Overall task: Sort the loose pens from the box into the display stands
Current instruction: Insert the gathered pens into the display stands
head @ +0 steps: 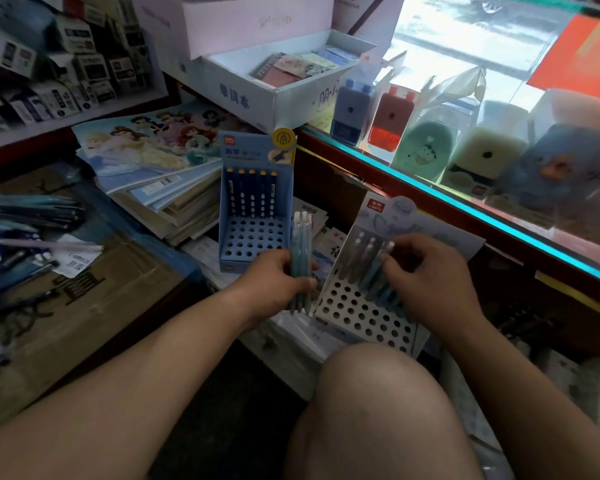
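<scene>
The person's left hand (274, 282) and right hand (430, 282) are bare. Both forearms (153, 358) are bare too, uncovered to the picture's edge. One bare, rounded knee (371, 393) shows.

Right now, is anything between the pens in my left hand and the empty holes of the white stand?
Nothing visible is. The left hand holds the pens just beside the white stand, whose front holes lie open. The right hand covers only back rows, pinching the placed pens there.
</scene>
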Demonstrator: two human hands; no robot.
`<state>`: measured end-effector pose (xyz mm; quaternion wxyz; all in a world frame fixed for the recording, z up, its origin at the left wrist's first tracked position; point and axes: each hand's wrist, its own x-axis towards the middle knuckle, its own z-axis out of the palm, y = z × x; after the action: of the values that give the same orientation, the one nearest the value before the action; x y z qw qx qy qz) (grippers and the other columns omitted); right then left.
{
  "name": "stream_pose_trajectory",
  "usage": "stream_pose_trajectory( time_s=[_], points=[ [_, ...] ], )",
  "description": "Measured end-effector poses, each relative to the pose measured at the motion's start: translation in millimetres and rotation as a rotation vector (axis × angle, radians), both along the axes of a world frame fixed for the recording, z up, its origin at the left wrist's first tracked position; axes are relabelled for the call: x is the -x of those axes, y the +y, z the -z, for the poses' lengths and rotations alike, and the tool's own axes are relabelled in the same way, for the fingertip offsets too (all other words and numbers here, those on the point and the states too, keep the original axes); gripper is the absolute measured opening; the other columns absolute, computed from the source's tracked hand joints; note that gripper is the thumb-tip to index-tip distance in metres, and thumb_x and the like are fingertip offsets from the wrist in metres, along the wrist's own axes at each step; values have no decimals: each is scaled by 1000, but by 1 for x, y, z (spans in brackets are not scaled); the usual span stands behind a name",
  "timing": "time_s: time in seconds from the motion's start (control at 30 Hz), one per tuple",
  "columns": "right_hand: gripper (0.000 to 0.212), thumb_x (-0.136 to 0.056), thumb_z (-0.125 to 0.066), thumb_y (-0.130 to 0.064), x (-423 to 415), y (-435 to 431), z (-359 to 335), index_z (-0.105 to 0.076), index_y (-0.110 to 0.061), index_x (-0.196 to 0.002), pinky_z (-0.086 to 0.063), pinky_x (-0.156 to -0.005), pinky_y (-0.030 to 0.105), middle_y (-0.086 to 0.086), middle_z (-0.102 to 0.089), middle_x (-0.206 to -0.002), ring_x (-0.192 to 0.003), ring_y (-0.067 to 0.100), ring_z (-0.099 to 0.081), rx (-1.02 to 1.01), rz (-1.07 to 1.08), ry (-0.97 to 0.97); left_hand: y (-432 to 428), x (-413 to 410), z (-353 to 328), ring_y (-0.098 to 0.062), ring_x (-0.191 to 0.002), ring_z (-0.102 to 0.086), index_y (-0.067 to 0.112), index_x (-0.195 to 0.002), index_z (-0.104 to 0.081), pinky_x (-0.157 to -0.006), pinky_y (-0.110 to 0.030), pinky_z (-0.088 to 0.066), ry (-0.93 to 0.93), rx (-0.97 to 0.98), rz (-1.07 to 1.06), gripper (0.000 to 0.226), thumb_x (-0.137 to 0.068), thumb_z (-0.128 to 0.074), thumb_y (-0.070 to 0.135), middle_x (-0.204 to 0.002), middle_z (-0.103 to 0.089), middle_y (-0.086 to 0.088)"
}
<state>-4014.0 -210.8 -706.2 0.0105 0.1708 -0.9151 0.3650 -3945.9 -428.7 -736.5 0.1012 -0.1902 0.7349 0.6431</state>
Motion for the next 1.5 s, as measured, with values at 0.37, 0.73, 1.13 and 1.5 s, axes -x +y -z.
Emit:
stream_pose_trajectory(
  time_s=[0.37,0.73,1.13,1.5],
  points=[
    [13,-95,-67,-25,5,-3,0,-63,-34,-104,-46,-69,14,-21,-60,-90,-85,-4,-60,-10,-2,0,3,1,1,-8,-89,-75,21,-118,-65,-70,-25,-59,-19,-14,17,27,-94,-68,10,-108,-74,-1],
    [13,-94,-68,-24,4,-3,3,-62,-34,-99,-51,-73,19,-20,-60,-87,-85,-3,-61,17,-1,40,4,2,1,-7,-90,-74,21,-120,-64,-73,-25,-59,-21,-2,37,28,-94,-67,10,-110,-73,0],
    [16,-92,-69,-24,2,-4,1,-60,-36,-97,-58,-77,30,-16,-62,-90,-86,2,-62,12,-4,34,5,2,3,-6,-89,-74,23,-120,-64,-78,-28,-59,-31,-20,40,29,-94,-67,11,-109,-73,2],
    [6,-94,-60,-37,8,-7,8,-60,-32,-98,-54,-78,36,-11,-60,-93,-87,8,-56,-193,-75,140,6,3,2,-7,-90,-74,24,-118,-64,-73,-24,-59,-45,-39,42,28,-94,-67,10,-109,-72,2]
  ],
)
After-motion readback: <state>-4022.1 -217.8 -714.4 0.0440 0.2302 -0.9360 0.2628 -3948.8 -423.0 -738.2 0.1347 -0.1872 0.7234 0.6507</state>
